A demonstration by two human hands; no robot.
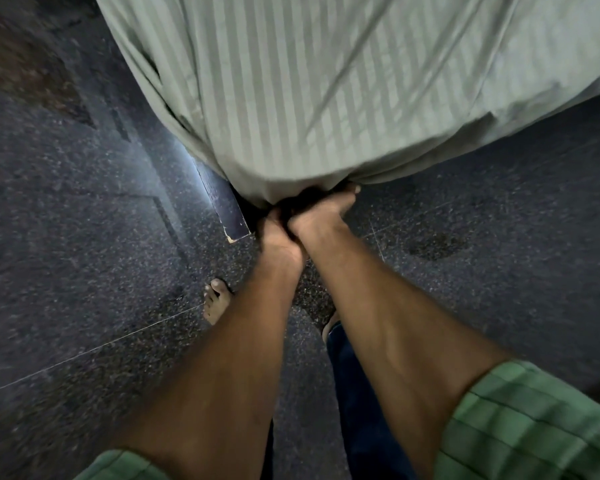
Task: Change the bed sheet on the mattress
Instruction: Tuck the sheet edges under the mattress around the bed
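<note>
tucking the striped sheet (pixel 291 109) under the mattress's near corner, your left hand (pixel 278 240) and right hand (pixel 323 213) gripped its bunched edge, fingers curled; other corners stayed unseen.

A pale green striped bed sheet (pixel 326 98) is draping over the mattress corner from 12 o'clock down to centre. Both hands are meeting under its lowest fold: the left hand (pixel 279 240) is gripping bunched cloth, the right hand (pixel 321 211) is reaching beneath the hem at 1 o'clock of it. A dark bed frame (pixel 227 209) is showing just left, above the speckled floor (pixel 84 237). A bare foot (pixel 216 301) is standing at 8 o'clock.
</note>
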